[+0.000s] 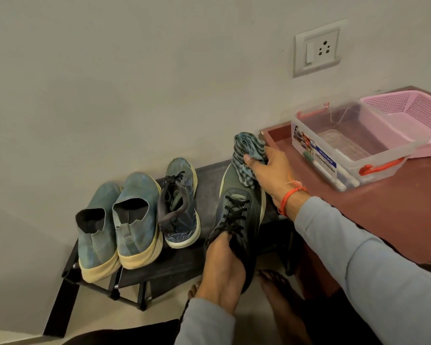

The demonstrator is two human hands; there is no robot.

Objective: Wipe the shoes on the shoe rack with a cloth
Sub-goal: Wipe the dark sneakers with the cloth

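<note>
Black rack (184, 265): clear box (353, 145) beside reads "MULTI-BOX".

A dark laced shoe (237, 215) is tilting over the black shoe rack (184, 265), a striped grey cloth (246, 158) lying bunched on its toe; three bluish shoes (137, 220) are sitting left.
</note>
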